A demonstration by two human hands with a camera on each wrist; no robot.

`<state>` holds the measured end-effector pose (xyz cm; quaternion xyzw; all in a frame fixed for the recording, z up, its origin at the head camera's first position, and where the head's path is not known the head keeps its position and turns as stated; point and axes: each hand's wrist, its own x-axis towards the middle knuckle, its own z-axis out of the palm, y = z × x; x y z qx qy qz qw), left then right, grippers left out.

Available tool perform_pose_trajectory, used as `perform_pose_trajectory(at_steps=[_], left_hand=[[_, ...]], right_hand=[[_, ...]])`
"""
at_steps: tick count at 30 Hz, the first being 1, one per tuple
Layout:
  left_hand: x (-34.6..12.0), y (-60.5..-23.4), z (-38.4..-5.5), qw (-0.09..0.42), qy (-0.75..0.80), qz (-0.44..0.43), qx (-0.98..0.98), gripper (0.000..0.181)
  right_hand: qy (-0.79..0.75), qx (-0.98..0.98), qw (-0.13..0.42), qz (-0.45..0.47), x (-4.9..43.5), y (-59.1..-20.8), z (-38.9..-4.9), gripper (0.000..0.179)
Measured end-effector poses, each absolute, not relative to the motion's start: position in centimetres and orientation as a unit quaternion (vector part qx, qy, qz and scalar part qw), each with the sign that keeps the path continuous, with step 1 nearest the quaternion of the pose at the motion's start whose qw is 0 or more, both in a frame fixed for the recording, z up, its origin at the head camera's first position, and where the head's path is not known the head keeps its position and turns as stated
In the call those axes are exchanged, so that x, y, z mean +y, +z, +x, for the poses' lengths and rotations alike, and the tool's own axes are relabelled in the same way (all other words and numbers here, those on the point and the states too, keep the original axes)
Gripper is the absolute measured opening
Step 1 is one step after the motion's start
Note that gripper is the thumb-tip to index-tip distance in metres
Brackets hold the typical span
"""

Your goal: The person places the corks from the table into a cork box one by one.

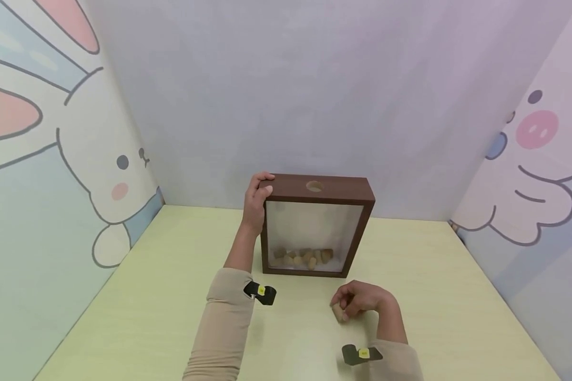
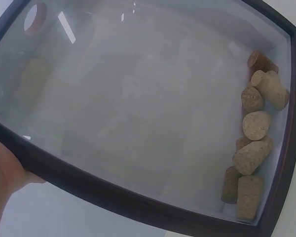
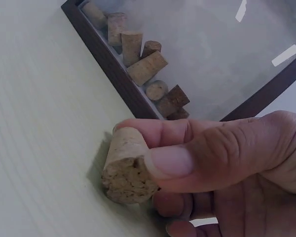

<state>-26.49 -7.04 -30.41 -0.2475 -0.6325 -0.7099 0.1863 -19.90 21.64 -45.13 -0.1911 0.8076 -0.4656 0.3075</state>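
A dark brown shadow box (image 1: 321, 189) with a clear front stands upright on the table, a round hole in its top face. Several corks (image 1: 310, 258) lie inside along its bottom; the left wrist view shows these loose corks (image 2: 256, 126) piled by the frame. My left hand (image 1: 255, 203) grips the box's upper left corner, fingers and thumb over the top edge. In front of the box, my right hand (image 1: 364, 297) pinches a single tapered cork (image 3: 126, 170) between thumb and index finger, low over the tabletop. Its rough wide end faces the right wrist camera.
The pale yellow-green table (image 1: 171, 317) runs back to a plain light curtain (image 1: 291, 106) behind the box. Printed side panels carry a rabbit (image 1: 95, 153) on the left and a pig (image 1: 515, 185) on the right.
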Motion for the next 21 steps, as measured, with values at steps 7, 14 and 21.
perform_pose_trajectory(at_steps=[7, 14, 21], left_hand=[[-6.8, -30.7, -26.6, 0.175, -0.708, -0.253, -0.636, 0.036], [-6.8, -30.7, -26.7, 0.182, -0.706, -0.260, -0.634, 0.036], [-7.2, -30.5, -26.4, 0.180, -0.704, -0.261, -0.636, 0.038]], right_hand=[[-0.460, 0.820, 0.273, -0.202, 22.0, -43.7, -19.2, 0.032], [-0.484, 0.804, 0.272, -0.212, 22.1, -43.0, -19.1, 0.039], [-0.512, 0.798, 0.191, -0.255, 21.7, -42.3, -19.6, 0.034]])
